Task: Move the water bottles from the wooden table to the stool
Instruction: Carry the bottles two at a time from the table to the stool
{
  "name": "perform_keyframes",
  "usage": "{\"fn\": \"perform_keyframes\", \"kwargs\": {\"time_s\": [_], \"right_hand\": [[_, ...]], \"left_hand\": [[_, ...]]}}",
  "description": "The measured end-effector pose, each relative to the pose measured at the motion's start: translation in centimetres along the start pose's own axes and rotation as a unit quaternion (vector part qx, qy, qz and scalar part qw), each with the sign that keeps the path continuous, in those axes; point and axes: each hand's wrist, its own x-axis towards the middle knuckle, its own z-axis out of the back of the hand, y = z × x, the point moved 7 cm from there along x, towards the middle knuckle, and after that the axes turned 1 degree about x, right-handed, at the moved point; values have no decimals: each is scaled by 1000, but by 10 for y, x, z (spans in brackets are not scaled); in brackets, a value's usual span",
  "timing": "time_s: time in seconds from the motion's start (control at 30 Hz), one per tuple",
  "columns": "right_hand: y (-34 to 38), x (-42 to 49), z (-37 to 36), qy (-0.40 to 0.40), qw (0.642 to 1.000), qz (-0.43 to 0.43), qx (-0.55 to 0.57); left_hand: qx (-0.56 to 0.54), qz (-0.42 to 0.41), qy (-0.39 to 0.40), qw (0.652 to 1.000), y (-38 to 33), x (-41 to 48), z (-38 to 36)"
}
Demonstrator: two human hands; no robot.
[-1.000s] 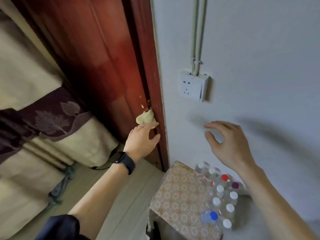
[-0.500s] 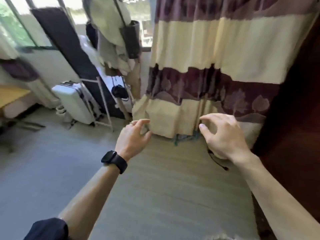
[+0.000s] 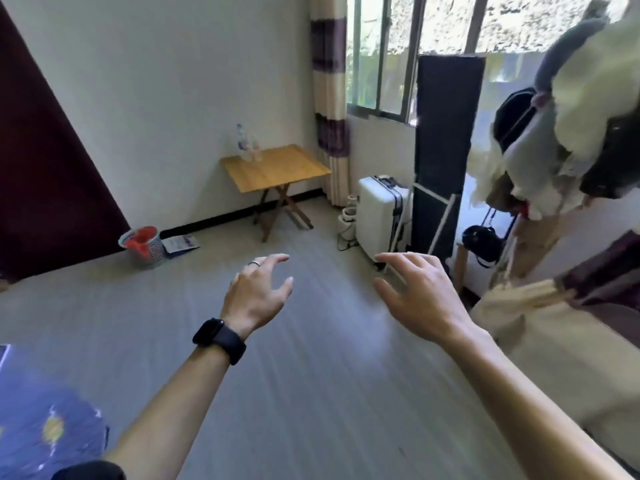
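**Status.** L hand [image 3: 256, 292] and R hand [image 3: 419, 292] are both held out in front, fingers spread and loosely curved, nothing in either. Water bottles [image 3: 247, 145] stand upright at the back corner of the wooden table [image 3: 277, 168], close to the wall and well apart from both hands, across the floor. Count is unclear at this range: at least two, one taller. Stool is not in view.

**Risks, as judged:**
1. Bottles stand close together, poss. touching. A reach w/ spread fingers may knock the neighbour. A tall, narrow bottle tips easily and could roll off the table edge.
2. Table looks like a folding type on crossed legs. A hip bump or leaning hand may rock it and topple the bottles.
3. Bottles are clear plastic, fill level not visible, so weight is unknown. Too light a grip means slip; too hard and the wall buckles.
4. Taking several per trip raises the drop risk.
5. Approach: a cable [image 3: 345, 241] trails on the floor by the white suitcase [image 3: 379, 213], right of the table. A plastic basket [image 3: 142, 245] sits at left by the wall. Either is a trip hazard if the path drifts.
6. Stool is out of sight, so the carry prob. involves a turn. Hanging clothes [image 3: 571, 98] at right may snag an arm.
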Motion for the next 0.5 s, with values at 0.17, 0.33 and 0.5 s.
{"fn": "perform_keyframes", "kwargs": {"time_s": [0.17, 0.33, 0.5], "right_hand": [[41, 99, -27, 3, 998, 61, 28], [53, 196, -55, 0, 993, 100, 54], [50, 308, -78, -4, 989, 129, 73]], "left_hand": [[20, 33, -49, 998, 44, 62, 46], [30, 46, -85, 995, 67, 149, 73], [56, 41, -119, 990, 70, 251, 86]]}}
